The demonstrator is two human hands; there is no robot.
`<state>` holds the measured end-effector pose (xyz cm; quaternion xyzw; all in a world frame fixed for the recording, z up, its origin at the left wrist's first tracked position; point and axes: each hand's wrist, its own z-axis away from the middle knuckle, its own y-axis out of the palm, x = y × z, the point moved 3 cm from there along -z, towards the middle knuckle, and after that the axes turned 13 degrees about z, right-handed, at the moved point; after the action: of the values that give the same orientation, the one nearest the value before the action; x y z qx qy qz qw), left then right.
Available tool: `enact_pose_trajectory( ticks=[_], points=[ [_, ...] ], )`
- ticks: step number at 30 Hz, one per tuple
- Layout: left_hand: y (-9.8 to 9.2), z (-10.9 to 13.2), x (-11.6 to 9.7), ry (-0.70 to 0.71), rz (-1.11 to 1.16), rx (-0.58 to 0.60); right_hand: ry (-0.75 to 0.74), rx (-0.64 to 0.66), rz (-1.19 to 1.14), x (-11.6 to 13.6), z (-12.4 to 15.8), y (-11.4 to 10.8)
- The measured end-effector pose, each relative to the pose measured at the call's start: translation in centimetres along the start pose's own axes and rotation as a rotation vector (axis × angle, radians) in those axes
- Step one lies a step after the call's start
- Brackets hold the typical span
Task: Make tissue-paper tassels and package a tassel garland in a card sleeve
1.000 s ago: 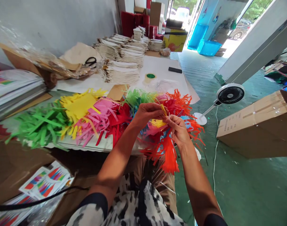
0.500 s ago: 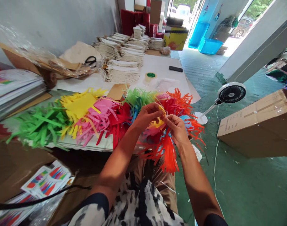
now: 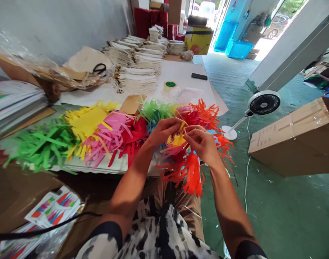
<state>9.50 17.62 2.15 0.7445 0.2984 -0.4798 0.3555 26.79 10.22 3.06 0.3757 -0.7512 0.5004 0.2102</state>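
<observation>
My left hand (image 3: pixel 165 132) is closed in a pinch on the twisted top of a yellow paper tassel (image 3: pixel 182 126), held above the table edge. Close beside it, my right hand (image 3: pixel 203 144) pinches a thin white strip (image 3: pixel 185 131) at the same spot; its far end is hidden by the fingers. Below both hands, an orange fringed tassel (image 3: pixel 192 176) hangs over the edge. To the left lie heaps of cut tissue-paper fringe: red (image 3: pixel 136 135), pink (image 3: pixel 110 133), yellow (image 3: pixel 86 120) and green (image 3: pixel 45 144). Light green fringe (image 3: pixel 156 109) sits just behind my left hand.
Stacks of off-white bundles (image 3: pixel 137 81) fill the table's back. A tape roll (image 3: pixel 170 86), black phone (image 3: pixel 199 76) and scissors (image 3: pixel 99 69) lie there too. At right stand a fan (image 3: pixel 264 104) and a carton (image 3: pixel 291 136). Printed cards (image 3: pixel 53 208) fill a box at lower left.
My right hand has turned, its fingers now bent over closer to the yellow top. My left hand stays pinched there. The whole view has shifted slightly.
</observation>
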Motion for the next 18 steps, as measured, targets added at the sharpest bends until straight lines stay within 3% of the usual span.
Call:
enact_pose_trajectory(
  ticks=[8,18],
  points=[
    [0.2,0.44,0.26,-0.055,-0.035,0.123,0.055,0.113,-0.029,-0.65,-0.03,0.14],
    [0.74,0.76,-0.27,-0.121,-0.053,0.041,0.068,0.109,-0.021,-0.52,0.01,-0.12]
  ],
)
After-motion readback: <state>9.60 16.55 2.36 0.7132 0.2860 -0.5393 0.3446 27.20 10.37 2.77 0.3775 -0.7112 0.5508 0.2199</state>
